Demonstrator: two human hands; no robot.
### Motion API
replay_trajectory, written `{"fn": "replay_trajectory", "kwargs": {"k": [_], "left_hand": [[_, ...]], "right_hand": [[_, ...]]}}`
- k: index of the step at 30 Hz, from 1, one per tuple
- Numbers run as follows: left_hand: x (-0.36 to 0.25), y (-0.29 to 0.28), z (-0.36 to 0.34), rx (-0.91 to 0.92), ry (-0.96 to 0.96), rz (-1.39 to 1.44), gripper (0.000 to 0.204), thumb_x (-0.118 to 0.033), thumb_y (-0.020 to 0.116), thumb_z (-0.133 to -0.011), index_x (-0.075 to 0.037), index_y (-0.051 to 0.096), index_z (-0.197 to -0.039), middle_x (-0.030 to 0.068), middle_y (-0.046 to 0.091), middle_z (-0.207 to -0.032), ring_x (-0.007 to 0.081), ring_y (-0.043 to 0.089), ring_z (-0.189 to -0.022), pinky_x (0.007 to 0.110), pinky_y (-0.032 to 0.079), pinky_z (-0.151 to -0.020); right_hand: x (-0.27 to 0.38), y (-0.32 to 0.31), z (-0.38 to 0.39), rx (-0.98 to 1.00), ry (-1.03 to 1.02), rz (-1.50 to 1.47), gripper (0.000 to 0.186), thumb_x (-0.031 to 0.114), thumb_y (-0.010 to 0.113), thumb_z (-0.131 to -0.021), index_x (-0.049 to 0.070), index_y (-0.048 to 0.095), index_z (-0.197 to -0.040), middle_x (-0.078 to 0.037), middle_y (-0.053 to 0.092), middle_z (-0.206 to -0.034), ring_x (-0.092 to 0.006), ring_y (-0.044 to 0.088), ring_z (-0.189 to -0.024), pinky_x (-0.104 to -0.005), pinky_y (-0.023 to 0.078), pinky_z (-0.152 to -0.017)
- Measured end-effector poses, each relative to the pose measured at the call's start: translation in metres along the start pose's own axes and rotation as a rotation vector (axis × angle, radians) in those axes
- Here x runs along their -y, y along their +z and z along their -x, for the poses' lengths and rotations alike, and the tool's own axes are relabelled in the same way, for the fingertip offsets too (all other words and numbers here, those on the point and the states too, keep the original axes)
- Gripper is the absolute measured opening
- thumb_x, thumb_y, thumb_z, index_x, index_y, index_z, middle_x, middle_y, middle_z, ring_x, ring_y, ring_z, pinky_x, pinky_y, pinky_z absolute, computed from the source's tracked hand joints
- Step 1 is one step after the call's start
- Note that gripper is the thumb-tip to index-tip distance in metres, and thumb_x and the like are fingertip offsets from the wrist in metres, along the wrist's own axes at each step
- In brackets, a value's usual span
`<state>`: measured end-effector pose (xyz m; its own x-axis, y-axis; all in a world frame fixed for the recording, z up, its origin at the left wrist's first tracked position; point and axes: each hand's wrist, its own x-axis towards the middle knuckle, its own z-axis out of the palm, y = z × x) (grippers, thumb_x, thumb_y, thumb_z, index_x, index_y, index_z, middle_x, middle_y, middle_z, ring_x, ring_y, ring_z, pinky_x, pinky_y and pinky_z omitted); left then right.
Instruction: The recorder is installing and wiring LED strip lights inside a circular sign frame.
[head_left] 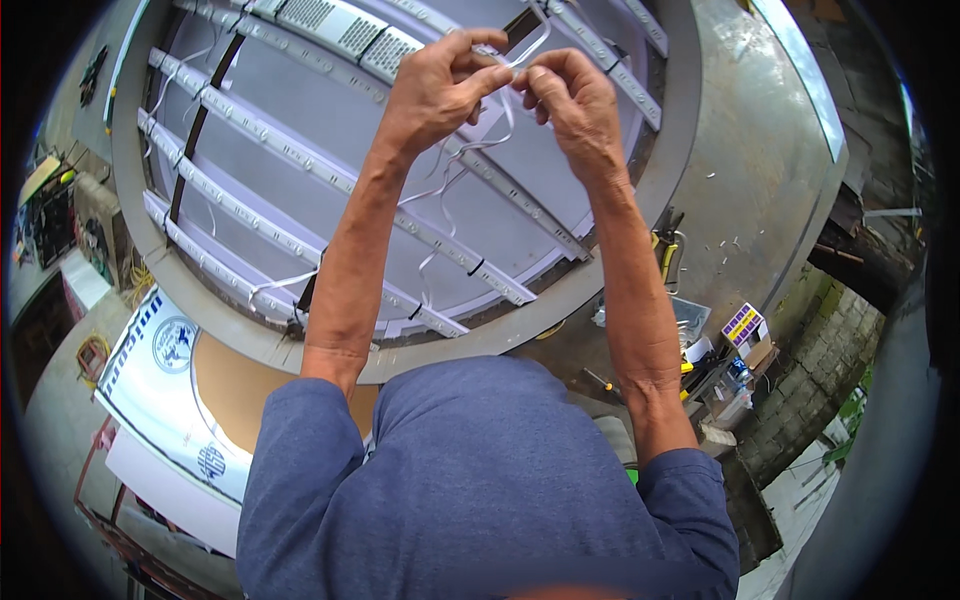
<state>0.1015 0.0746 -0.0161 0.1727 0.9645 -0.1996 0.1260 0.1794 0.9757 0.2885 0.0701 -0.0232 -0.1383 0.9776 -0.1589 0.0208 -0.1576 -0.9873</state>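
Both arms reach over a large round sign frame (640, 190) with a grey rim. Inside it, several LED light bars (270, 140) run in slanting rows across a pale panel. Between my two hands passes a thin white wire (537, 46), its slack looping down over the bars. My left hand (435, 92) is closed in a pinch on it, thumb against the fingers. Close by on the right, my right hand (578, 105) pinches the same wire with thumb and forefinger. The exact spot where the fingertips meet it is too small to make out.
A perforated metal power supply (345, 30) lies across the far bars. Pliers (668, 245) with yellow handles and a screwdriver (600, 380) lie right of the frame, near a box of odds and ends (742, 330). A printed white sheet (165, 385) is at the lower left.
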Motion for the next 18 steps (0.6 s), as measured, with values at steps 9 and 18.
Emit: {"fn": "replay_trajectory", "kwargs": {"k": [9, 18], "left_hand": [[0.007, 0.003, -0.001, -0.046, 0.053, -0.067, 0.014, -0.011, 0.076, -0.093, -0.003, 0.078, -0.104, 0.0009, 0.073, -0.075, 0.0036, 0.059, -0.055, 0.021, 0.045, -0.048], [0.001, 0.001, 0.003, -0.040, 0.020, -0.053, 0.012, -0.011, 0.076, -0.093, -0.002, 0.078, -0.100, 0.0040, 0.075, -0.076, 0.0066, 0.065, -0.062, 0.021, 0.051, -0.054]], "right_hand": [[0.001, 0.006, 0.005, -0.037, -0.217, 0.246, 0.023, 0.009, 0.062, -0.094, -0.001, 0.066, -0.114, -0.015, 0.075, -0.092, -0.0198, 0.071, -0.074, -0.0322, 0.056, -0.068], [-0.011, 0.008, 0.001, -0.106, -0.453, 0.493, 0.010, 0.010, 0.071, -0.094, 0.001, 0.071, -0.099, -0.013, 0.072, -0.082, -0.0220, 0.071, -0.071, -0.0324, 0.056, -0.063]]}}
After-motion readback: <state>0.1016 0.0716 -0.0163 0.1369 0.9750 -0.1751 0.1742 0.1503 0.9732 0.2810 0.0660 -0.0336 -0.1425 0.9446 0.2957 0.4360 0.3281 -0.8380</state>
